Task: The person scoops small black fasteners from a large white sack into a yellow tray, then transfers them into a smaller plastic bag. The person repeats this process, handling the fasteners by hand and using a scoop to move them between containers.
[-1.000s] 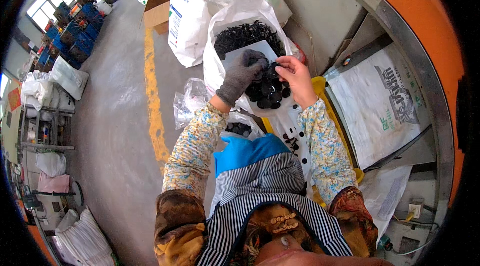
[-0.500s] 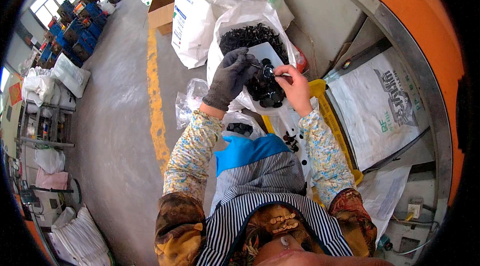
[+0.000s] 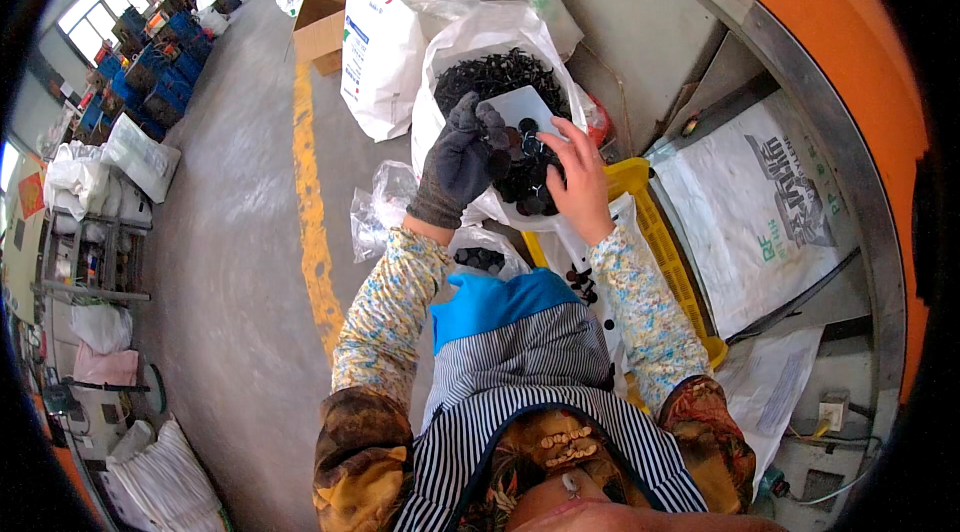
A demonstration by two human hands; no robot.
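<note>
A white tray [image 3: 532,104] lies over the mouth of a white sack, holding black round plastic pieces [image 3: 530,194]. On the left, my left hand [image 3: 462,157], in a dark grey glove, is closed at the tray's side. Its curled fingers hide what they may hold. My right hand [image 3: 582,180] is bare, with fingers apart just above the pieces. Its index fingertip is near a shiny black disc; I see nothing gripped. Thin black scraps [image 3: 490,77] fill the white sack [image 3: 428,97] behind the tray.
A yellow basket [image 3: 690,297] stands at my right, with black pieces [image 3: 580,282] beside it. A clear bag of black discs [image 3: 480,258] is near my apron. A white sack [image 3: 380,57] and cardboard box [image 3: 320,22] stand beyond; a grey machine panel [image 3: 635,12] borders the right.
My right hand has opened from a pinch on a small shiny black piece. The left hand has turned, and the small tool-like thing at its fingertips no longer shows.
</note>
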